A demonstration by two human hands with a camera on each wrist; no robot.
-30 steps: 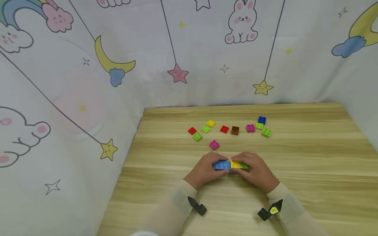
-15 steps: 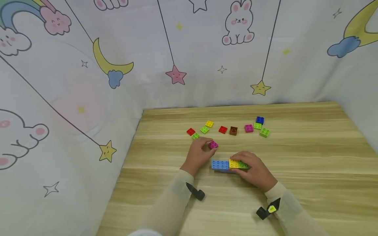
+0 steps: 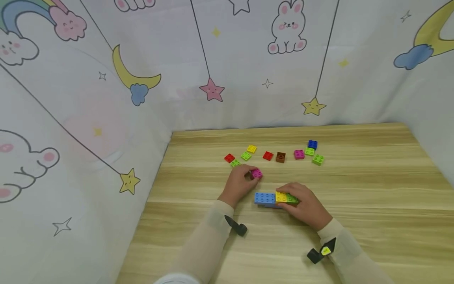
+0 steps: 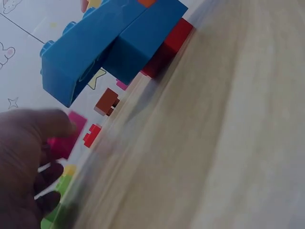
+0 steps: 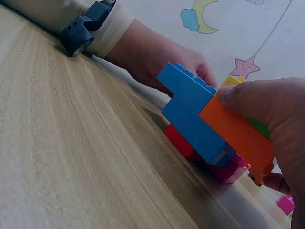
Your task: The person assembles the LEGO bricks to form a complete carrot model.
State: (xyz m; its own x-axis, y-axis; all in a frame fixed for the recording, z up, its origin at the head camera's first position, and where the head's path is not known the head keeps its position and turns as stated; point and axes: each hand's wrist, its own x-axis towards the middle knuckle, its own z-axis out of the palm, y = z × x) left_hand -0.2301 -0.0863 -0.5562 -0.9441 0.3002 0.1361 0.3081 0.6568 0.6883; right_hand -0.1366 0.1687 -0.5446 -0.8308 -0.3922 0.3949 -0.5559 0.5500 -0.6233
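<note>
My left hand [image 3: 235,187] pinches a small magenta toy brick [image 3: 257,174] between thumb and index finger, close over the table. In the left wrist view that magenta brick [image 4: 71,138] shows beside the fingers, partly covered. With its thumb and fingers my right hand [image 3: 306,205] grips a built brick model [image 3: 264,198] standing on the table. Its top carries light blue, yellow and green bricks. The right wrist view shows an orange brick [image 5: 238,136] under my right thumb, stacked light blue bricks [image 5: 195,129], and red and magenta bricks [image 5: 231,170] at the bottom.
Loose bricks lie beyond the hands: a yellow one [image 3: 252,148], a red one [image 3: 268,156], a brown one [image 3: 281,157], a magenta one [image 3: 299,154], a dark blue one [image 3: 313,144] and several lime ones [image 3: 318,159]. A printed curtain [image 3: 241,106] hangs behind the wooden table [image 3: 372,177].
My left hand has let go of the model and moved forward and left to the magenta brick, which it now pinches. My right hand has stayed on the model.
</note>
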